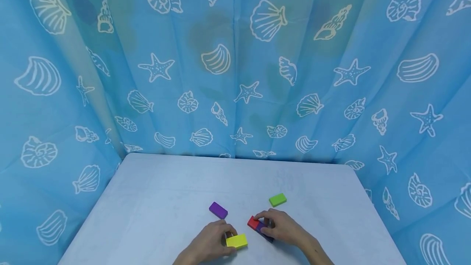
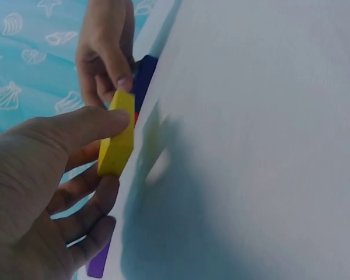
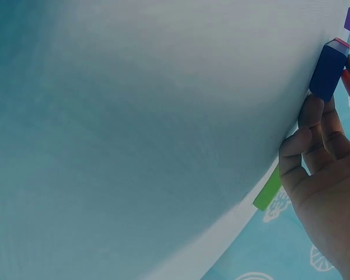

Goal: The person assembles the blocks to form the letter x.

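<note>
My left hand (image 1: 210, 241) pinches a yellow block (image 1: 236, 241) between thumb and fingers. In the left wrist view, the yellow block (image 2: 118, 137) is held above the tabletop, its shadow below. To its right, my right hand (image 1: 285, 227) grips a dark blue block (image 1: 266, 235) from the side. A red block (image 1: 252, 222) touches the dark blue one at its far-left end, and a fingertip is on or near it. The right wrist view shows the dark blue block (image 3: 328, 71) at the fingertips; how the red one joins it is partly hidden.
A purple block (image 1: 218, 210) lies on the white table (image 1: 162, 199) beyond the left hand. Beyond the right hand lies a green block (image 1: 277, 199). A blue curtain (image 1: 235, 105) with white shells and starfish hangs behind and beside the table.
</note>
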`<state>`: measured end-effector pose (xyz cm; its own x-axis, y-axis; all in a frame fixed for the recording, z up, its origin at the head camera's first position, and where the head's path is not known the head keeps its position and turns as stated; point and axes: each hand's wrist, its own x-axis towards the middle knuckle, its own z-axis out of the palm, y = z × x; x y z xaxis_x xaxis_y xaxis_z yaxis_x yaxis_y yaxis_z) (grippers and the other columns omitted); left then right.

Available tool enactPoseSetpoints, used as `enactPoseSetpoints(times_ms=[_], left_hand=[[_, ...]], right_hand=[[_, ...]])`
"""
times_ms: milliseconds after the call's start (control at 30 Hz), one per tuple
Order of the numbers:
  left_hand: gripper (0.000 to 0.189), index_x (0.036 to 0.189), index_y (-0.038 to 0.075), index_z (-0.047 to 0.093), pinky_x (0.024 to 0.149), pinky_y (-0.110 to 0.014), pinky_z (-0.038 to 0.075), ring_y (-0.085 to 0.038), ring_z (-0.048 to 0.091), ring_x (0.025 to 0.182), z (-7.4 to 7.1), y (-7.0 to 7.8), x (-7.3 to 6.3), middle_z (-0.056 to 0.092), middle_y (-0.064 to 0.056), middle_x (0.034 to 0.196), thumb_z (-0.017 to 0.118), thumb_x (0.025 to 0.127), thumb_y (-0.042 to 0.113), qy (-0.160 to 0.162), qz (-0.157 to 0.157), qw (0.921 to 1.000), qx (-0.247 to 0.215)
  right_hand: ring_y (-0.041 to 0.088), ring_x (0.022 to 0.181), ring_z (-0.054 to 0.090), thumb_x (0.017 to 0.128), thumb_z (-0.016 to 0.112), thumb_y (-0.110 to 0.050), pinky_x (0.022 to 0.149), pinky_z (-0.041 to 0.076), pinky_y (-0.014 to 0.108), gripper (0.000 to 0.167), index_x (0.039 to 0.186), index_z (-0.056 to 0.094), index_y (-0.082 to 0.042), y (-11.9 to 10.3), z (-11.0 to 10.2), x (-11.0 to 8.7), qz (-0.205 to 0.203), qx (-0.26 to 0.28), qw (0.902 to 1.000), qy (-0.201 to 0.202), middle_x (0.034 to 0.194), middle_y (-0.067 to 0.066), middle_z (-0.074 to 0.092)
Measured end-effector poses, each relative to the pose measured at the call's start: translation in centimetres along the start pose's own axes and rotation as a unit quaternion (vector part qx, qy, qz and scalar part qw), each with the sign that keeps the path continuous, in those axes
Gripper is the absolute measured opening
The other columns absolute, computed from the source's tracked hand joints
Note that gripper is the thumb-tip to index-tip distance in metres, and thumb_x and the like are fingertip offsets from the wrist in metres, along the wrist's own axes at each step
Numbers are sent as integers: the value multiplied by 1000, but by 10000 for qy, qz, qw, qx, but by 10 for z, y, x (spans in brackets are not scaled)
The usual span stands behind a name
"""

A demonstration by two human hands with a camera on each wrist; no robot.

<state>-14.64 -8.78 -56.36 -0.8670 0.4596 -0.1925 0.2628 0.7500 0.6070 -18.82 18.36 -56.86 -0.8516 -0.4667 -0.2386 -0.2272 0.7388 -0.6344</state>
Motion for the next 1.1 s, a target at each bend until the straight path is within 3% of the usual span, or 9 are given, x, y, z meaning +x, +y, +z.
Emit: enactPoseSetpoints(times_ms=[267, 633, 1100], left_hand=[[34, 106, 20, 73, 68, -23, 48, -2, 51, 76, 6, 7, 4, 54, 14, 87, 86, 78, 36, 362, -74, 9993, -107], [35, 104, 18, 72, 65, -23, 48, -4, 52, 73, 12, 16, 16, 55, 11, 84, 86, 77, 35, 435, -312, 9984, -197], [36, 98, 21, 68, 61, -25, 45, -6, 50, 67, 17, 19, 23, 54, 11, 79, 86, 75, 41, 711, -520, 9961, 86]], right_hand=[[13, 81, 53, 93, 73, -29, 74, 50, 30, 33, 126, 67, -30, -2, -1, 0, 82, 31, 10000, -41, 95, -10, 59], [13, 81, 53, 92, 73, -30, 74, 50, 30, 33, 125, 67, -31, 0, 0, 1, 109, 37, 9999, -41, 95, -10, 59], [12, 79, 52, 93, 73, -29, 72, 49, 27, 33, 125, 68, -30, -1, -1, 1, 17, 52, 10000, -38, 94, -11, 59]])
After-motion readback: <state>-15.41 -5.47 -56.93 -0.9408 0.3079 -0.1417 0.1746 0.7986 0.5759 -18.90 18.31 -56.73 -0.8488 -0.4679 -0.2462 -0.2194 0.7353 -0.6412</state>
